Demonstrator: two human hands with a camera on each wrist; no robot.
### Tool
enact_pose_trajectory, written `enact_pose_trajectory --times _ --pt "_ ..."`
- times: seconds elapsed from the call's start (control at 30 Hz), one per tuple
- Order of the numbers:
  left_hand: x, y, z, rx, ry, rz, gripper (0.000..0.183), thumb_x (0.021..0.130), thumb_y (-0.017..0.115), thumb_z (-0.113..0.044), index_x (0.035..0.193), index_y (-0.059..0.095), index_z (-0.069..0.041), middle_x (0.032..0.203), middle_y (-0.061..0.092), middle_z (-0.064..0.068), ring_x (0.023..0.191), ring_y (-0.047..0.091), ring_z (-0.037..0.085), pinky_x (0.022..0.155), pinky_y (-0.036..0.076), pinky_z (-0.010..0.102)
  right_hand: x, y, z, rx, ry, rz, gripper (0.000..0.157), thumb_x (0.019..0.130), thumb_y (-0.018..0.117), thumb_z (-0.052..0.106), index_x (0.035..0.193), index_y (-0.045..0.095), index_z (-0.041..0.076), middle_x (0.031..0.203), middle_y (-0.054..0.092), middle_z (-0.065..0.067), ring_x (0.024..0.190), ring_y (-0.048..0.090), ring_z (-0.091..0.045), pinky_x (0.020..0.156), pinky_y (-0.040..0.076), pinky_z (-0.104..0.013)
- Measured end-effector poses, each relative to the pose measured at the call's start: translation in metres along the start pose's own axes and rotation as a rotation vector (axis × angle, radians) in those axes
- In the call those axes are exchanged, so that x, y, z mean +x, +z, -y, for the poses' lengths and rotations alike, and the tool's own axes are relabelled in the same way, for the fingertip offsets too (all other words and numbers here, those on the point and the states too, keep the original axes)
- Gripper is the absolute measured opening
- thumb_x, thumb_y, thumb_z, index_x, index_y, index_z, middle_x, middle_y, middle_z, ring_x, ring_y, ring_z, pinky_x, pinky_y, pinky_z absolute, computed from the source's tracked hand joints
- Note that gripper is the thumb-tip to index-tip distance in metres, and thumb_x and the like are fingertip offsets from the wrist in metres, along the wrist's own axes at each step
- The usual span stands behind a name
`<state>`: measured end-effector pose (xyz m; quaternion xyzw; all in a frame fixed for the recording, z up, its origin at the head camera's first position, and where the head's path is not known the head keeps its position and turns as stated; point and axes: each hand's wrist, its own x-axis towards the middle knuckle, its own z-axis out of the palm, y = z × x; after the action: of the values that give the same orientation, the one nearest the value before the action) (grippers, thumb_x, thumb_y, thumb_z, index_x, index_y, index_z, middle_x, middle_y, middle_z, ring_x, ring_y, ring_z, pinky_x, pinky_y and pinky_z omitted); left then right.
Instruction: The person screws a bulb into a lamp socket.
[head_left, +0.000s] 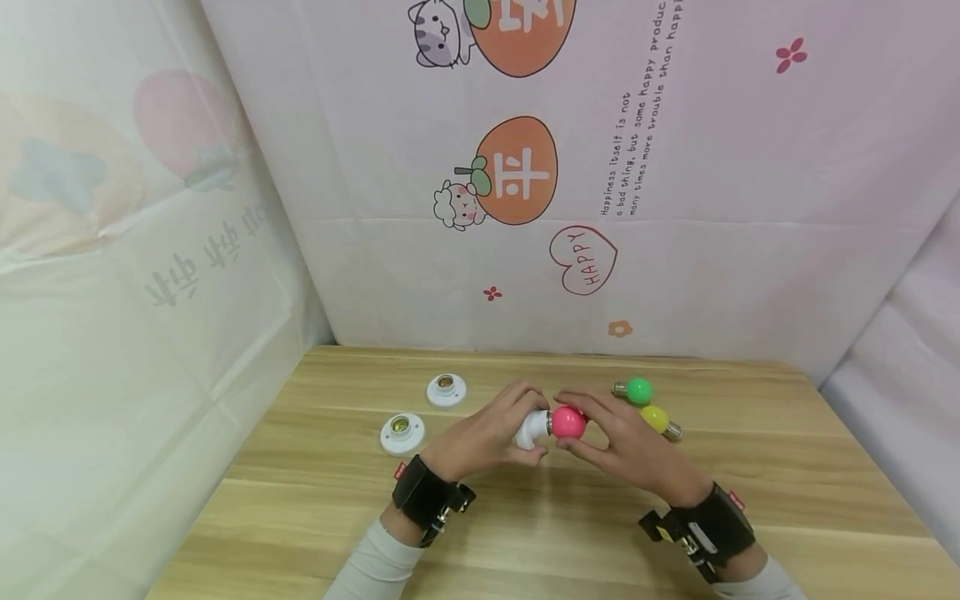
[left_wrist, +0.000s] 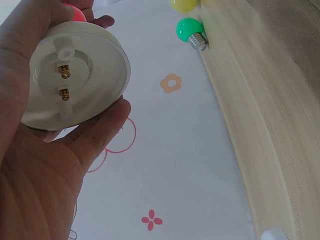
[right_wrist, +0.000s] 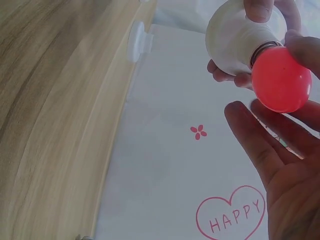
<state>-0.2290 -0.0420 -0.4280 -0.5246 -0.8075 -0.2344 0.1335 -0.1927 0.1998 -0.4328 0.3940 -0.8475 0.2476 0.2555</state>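
My left hand (head_left: 480,432) grips a white round lamp holder (head_left: 531,428) by its rim. In the left wrist view the holder's hollow underside (left_wrist: 102,95) shows two brass contacts. A red light bulb (head_left: 568,422) sits in the holder's mouth, with a thin ring of its metal base visible in the right wrist view. Around that bulb are the thumb and fingers of my right hand (head_left: 633,437). The thumb (right_wrist: 304,52) lies against the red globe, and the other fingers are below it, the index finger fairly straight. Both hands are above the wooden table.
Two more white lamp holders, one nearer (head_left: 402,434) and one farther (head_left: 447,390), stand on the wooden table (head_left: 315,500) at the left. A green bulb (head_left: 639,391) and a yellow bulb (head_left: 654,418) lie at the right. A printed white cloth (head_left: 375,250) hangs behind.
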Motion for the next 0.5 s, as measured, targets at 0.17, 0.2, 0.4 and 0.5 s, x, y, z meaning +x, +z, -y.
enact_pose_trajectory --times 0.17,0.2,0.4,0.5 --pt "-0.0001 0.0004 -0.0003 0.003 0.007 -0.003 0.049 0.080 0.072 -0.031 0.118 0.049 -0.011 0.118 0.042 -0.005 0.104 0.040 0.003 0.082 0.044 0.012 0.0010 -0.0007 0.0008 0.034 -0.021 -0.026 0.069 0.079 0.078 0.029 0.138 0.049 0.009 0.139 0.047 -0.007 0.105 0.053 -0.009 0.079 0.055 -0.033" --pt "0.0000 0.0005 -0.0004 0.001 0.007 -0.002 0.048 0.080 0.072 -0.031 0.118 0.049 -0.011 0.118 0.042 -0.005 0.104 0.039 0.003 0.082 0.044 0.012 0.0016 -0.0009 0.0009 0.036 -0.034 -0.034 0.068 0.078 0.078 0.029 0.137 0.050 0.010 0.139 0.047 -0.008 0.107 0.053 -0.011 0.080 0.055 -0.035" --pt "0.0002 -0.0006 -0.0011 -0.010 -0.003 0.007 0.048 0.082 0.071 -0.032 0.119 0.048 -0.012 0.118 0.042 -0.005 0.104 0.040 0.004 0.081 0.044 0.010 0.0046 -0.0012 0.0007 0.054 -0.130 -0.058 0.052 0.074 0.082 0.020 0.121 0.062 0.014 0.129 0.054 -0.008 0.113 0.054 -0.019 0.086 0.053 -0.036" --pt "-0.0002 -0.0015 -0.0013 -0.014 -0.005 0.005 0.047 0.082 0.071 -0.031 0.119 0.048 -0.012 0.117 0.043 -0.004 0.103 0.041 0.004 0.079 0.044 0.010 0.0058 -0.0004 0.0000 0.071 -0.182 -0.072 0.048 0.071 0.083 0.015 0.115 0.065 0.012 0.123 0.057 -0.010 0.107 0.056 -0.020 0.086 0.052 -0.029"
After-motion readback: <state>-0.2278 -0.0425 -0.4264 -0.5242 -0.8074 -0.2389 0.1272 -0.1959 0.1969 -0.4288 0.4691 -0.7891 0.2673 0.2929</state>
